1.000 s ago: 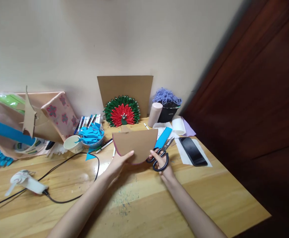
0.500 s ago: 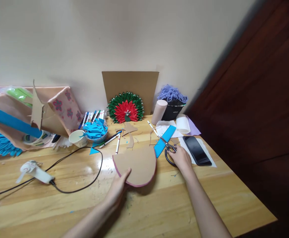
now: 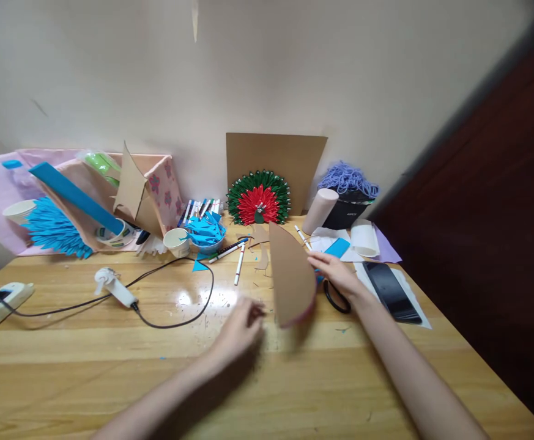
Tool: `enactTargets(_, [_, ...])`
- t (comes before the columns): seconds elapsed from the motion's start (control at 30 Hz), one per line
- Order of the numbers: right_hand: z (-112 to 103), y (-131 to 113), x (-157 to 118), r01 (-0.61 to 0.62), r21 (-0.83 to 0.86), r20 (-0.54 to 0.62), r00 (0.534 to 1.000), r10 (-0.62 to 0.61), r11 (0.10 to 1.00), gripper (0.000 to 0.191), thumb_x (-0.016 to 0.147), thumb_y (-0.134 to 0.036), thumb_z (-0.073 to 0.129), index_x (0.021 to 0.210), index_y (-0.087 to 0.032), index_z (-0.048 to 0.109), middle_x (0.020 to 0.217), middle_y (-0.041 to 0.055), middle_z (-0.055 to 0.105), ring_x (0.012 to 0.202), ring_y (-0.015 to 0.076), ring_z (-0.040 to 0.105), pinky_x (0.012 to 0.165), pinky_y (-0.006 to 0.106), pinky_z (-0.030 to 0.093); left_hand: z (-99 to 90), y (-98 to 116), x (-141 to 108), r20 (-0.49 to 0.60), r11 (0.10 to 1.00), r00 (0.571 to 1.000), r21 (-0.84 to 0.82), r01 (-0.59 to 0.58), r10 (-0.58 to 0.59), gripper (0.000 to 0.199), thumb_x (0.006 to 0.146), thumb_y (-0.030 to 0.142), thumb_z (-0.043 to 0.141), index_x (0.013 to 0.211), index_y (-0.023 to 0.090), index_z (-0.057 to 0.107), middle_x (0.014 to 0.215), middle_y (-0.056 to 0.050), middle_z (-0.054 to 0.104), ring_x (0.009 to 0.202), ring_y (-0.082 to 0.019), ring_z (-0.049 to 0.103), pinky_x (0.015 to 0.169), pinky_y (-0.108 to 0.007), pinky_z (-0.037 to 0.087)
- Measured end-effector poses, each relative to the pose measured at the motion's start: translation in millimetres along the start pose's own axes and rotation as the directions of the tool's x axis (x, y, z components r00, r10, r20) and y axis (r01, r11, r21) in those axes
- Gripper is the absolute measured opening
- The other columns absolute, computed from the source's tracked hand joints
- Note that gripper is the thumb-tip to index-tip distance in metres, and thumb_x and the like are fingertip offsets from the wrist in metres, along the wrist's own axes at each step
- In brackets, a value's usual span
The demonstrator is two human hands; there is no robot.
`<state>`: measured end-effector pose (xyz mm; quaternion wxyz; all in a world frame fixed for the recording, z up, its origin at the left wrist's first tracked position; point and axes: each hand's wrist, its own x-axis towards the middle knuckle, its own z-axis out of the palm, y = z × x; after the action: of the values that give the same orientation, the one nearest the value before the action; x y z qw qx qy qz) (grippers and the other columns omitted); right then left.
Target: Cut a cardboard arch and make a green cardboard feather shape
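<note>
A half-round piece of cardboard (image 3: 293,275) with a purple curved edge stands tilted above the table, its straight side facing left. My right hand (image 3: 333,272) is closed on its curved edge, the thumb hidden behind it. Below this hand lies a pair of scissors (image 3: 337,299); a dark handle loop shows, and the rest is covered. My left hand (image 3: 239,330) is over the table left of the cardboard, blurred, with fingers loosely curled, apart and holding nothing. A blue strip (image 3: 337,248) lies beyond my right hand.
Behind are a red and green peacock craft (image 3: 260,198), a bowl of blue pieces (image 3: 207,232), a paper cup (image 3: 176,242) and markers (image 3: 240,264). A corded glue gun (image 3: 116,287) lies left; a phone (image 3: 393,292) lies right. Cardboard scraps (image 3: 262,258) lie mid-table.
The cardboard has passed from my left hand to my right and turned, its straight side now upright. My right hand has let go of the scissors. The view has shifted left.
</note>
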<state>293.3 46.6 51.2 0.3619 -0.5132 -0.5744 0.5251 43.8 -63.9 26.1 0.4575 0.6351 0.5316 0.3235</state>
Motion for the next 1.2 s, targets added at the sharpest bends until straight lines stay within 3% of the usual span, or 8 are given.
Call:
enactTargets(0.1, [-23.3, -20.1, 25.8, 0.132, -0.271, 0.160, 0.983, -0.091, 0.953, 0.035, 0.076, -0.044, 0.059, 0.098, -0.020, 0.070, 0.111, 0.0068, 0.066, 0.106, 0.0251, 0.056, 0.090, 0.034, 0.041, -28.2, 0.0, 23.8, -0.319, 0.886, 0.948, 0.438, 0.154, -0.007, 0.026, 0.087, 0.029, 0.039, 0.100, 0.012, 0.053, 0.103, -0.015, 0.058, 0.093, -0.024, 0.057, 0.081, -0.037, 0.044])
enactTargets(0.2, [-5.6, -35.1, 43.9, 0.315, -0.425, 0.495, 0.866, -0.074, 0.848, 0.028, 0.081, -0.039, 0.054, 0.092, -0.022, 0.073, 0.101, 0.0031, 0.071, 0.097, 0.0232, 0.061, 0.087, 0.032, 0.042, -40.4, 6.7, 50.5, -0.327, 0.666, 0.940, 0.680, 0.307, -0.099, 0.031, 0.085, 0.034, 0.043, 0.096, 0.007, 0.054, 0.103, -0.021, 0.057, 0.103, -0.032, 0.053, 0.082, -0.039, 0.041])
enactTargets(0.3, [34.1, -36.9, 55.3, 0.404, -0.368, 0.672, 0.738, -0.061, 0.837, 0.024, 0.081, -0.032, 0.054, 0.090, -0.023, 0.074, 0.097, 0.0011, 0.072, 0.092, 0.0205, 0.063, 0.083, 0.028, 0.044, -43.9, 9.0, 63.9, -0.318, 0.636, 0.933, 0.688, 0.348, -0.167, 0.024, 0.084, 0.023, 0.041, 0.093, 0.006, 0.055, 0.098, -0.023, 0.060, 0.096, -0.031, 0.058, 0.076, -0.037, 0.042])
enactTargets(0.5, [63.8, -23.7, 48.9, 0.332, -0.361, 0.371, 0.908, -0.192, 0.872, 0.027, 0.084, -0.033, 0.050, 0.098, -0.017, 0.067, 0.102, 0.0089, 0.066, 0.096, 0.0211, 0.058, 0.082, 0.032, 0.044, -53.9, 0.9, 36.9, -0.283, 0.705, 0.945, 0.638, 0.311, -0.161, 0.029, 0.091, 0.029, 0.026, 0.094, 0.011, 0.049, 0.090, -0.016, 0.062, 0.080, -0.025, 0.061, 0.064, -0.032, 0.042])
enactTargets(0.6, [68.6, -13.1, 13.7, 0.195, -0.222, 0.301, 0.946, -0.123, 0.955, 0.035, 0.082, -0.042, 0.052, 0.103, -0.015, 0.061, 0.082, 0.0057, 0.064, 0.071, 0.0158, 0.059, 0.062, 0.027, 0.046, -44.7, 0.3, 10.8, -0.190, 0.812, 0.979, 0.558, 0.173, -0.078, 0.029, 0.093, 0.036, 0.023, 0.095, 0.017, 0.045, 0.083, -0.006, 0.061, 0.071, -0.018, 0.059, 0.061, -0.027, 0.041])
enactTargets(0.7, [87.6, 2.0, -33.1, -0.022, 0.051, 0.429, 0.903, -0.002, 0.998, 0.036, 0.073, -0.045, 0.063, 0.093, -0.016, 0.058, 0.059, -0.0040, 0.052, 0.046, 0.0071, 0.044, 0.042, 0.019, 0.033, -26.7, -0.3, -8.0, 0.039, 0.846, 0.993, 0.520, -0.119, 0.116, 0.029, 0.093, 0.040, 0.028, 0.089, 0.019, 0.047, 0.080, -0.003, 0.059, 0.071, -0.017, 0.054, 0.062, -0.027, 0.039])
enactTargets(0.87, [115.4, 18.6, -82.5, -0.236, 0.298, 0.294, 0.945, 0.146, 0.925, 0.024, 0.079, -0.042, 0.054, 0.077, -0.019, 0.047, 0.040, -0.0118, 0.033, 0.034, 0.0038, 0.020, 0.035, 0.017, 0.011, -10.2, 0.9, -19.4, 0.254, 0.721, 0.919, 0.570, -0.394, 0.302, 0.033, 0.094, 0.035, 0.028, 0.084, 0.017, 0.055, 0.081, -0.005, 0.058, 0.074, -0.017, 0.050, 0.066, -0.029, 0.038])
enactTargets(1.2, [95.7, 15.2, -81.6, -0.261, 0.316, 0.523, 0.850, 0.062, 0.912, 0.024, 0.078, -0.038, 0.057, 0.091, -0.019, 0.051, 0.046, -0.0110, 0.036, 0.037, 0.0043, 0.022, 0.038, 0.017, 0.015, -13.9, 22.2, -25.0, 0.394, 0.954, 0.916, 0.241, -0.180, 0.074, 0.034, 0.092, 0.035, 0.031, 0.085, 0.019, 0.061, 0.080, -0.002, 0.063, 0.073, -0.016, 0.054, 0.067, -0.025, 0.039])
